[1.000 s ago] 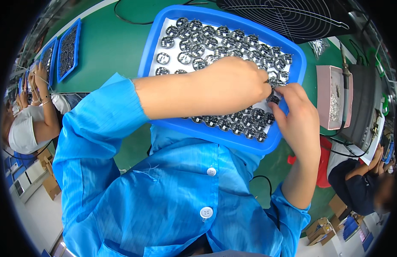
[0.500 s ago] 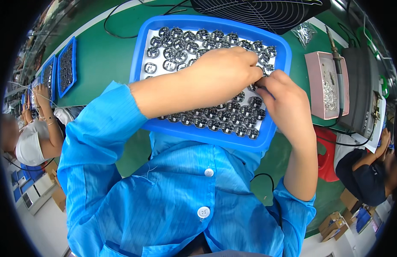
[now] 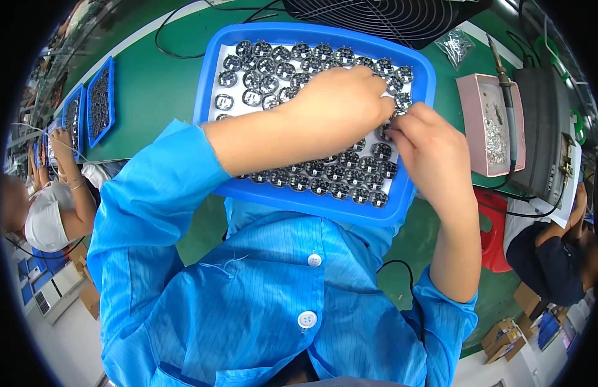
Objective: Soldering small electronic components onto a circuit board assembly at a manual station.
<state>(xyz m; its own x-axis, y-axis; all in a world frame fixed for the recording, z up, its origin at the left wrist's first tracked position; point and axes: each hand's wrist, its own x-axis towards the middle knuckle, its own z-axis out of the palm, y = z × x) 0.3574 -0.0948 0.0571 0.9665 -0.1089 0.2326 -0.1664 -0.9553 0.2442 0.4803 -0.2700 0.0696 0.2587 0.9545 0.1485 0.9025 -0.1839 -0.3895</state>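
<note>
A blue tray (image 3: 205, 90) with a white lining holds rows of small round black parts (image 3: 320, 186) with silvery spots, perhaps little circuit boards. My left forearm crosses the tray, and my left hand (image 3: 347, 97) hangs over its right half with the fingers curled; what they hold, if anything, is hidden. Facing it, my right hand (image 3: 434, 142) comes in over the tray's right side. Its thumb and forefinger pinch at one round black part (image 3: 383, 133), close beside the left fingertips. Both hands hide several parts beneath them.
A pink box (image 3: 470, 122) with metal scraps stands right of the tray, a soldering iron (image 3: 507, 97) lying across it. Beside that is a dark equipment box (image 3: 537, 129). Behind sit a black fan (image 3: 389, 16) and a clear bag (image 3: 455, 46). Blue trays (image 3: 101, 103) and another person are left.
The tray has shifted very slightly left in the picture. My left hand has moved a little, fingers still curled; the right hand keeps pinching near the same spot.
</note>
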